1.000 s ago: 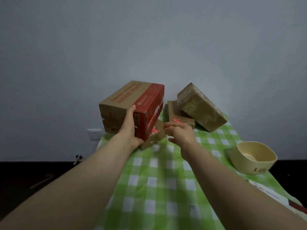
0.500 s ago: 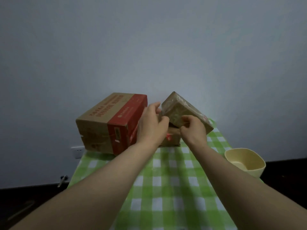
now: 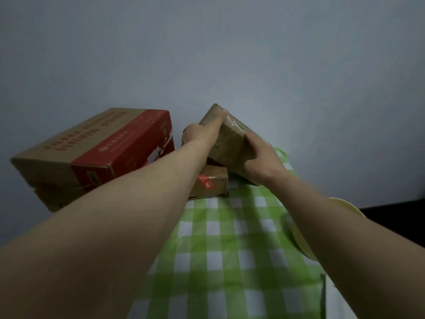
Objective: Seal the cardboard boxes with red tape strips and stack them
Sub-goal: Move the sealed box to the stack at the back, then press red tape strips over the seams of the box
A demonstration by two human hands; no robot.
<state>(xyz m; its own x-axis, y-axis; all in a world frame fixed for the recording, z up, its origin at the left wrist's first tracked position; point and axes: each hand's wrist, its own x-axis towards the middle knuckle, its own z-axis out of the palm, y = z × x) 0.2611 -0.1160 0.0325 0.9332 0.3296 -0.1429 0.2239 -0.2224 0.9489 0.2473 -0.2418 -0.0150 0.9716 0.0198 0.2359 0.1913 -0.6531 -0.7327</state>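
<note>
right hand [image 3: 262, 160]: fingers curled round the near right end of the small brown box [image 3: 230, 141], gripping it
left hand [image 3: 202, 134]: clasps the same box's left edge, one finger reaching its top corner
small brown box: tilted, leaning on the flat box [image 3: 213, 187] under the grip
flat box: bears a red tape strip [image 3: 205, 181]
large red-sided box [image 3: 92, 153]: left of the grip
checked cloth [image 3: 230, 249]: under the boxes
cream bowl [image 3: 301, 242]: right, behind the right forearm
</note>
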